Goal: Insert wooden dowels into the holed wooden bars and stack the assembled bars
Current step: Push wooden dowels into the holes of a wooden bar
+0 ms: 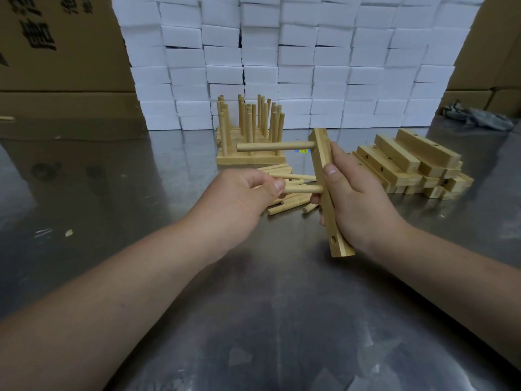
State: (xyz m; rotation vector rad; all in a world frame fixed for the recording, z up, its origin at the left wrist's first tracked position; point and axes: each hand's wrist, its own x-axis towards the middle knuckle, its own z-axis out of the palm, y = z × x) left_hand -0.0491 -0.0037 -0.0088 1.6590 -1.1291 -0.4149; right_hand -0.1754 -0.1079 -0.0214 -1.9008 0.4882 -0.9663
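My right hand [355,204] grips a holed wooden bar [321,153], held nearly upright above the table. One dowel [275,146] sticks out sideways to the left from the bar's upper hole. My left hand [248,193] pinches a second dowel [304,189], whose right end meets the bar's middle. An empty hole [333,239] shows near the bar's lower end. Loose dowels [287,203] lie on the table under my hands. Behind them stands a stack of assembled bars [251,131] with upright dowels.
A pile of plain holed bars [408,165] lies to the right on the steel table [253,320]. A wall of white foam blocks [296,57] stands at the back, cardboard boxes [56,52] on both sides, and a grey rag [479,118] at the far right.
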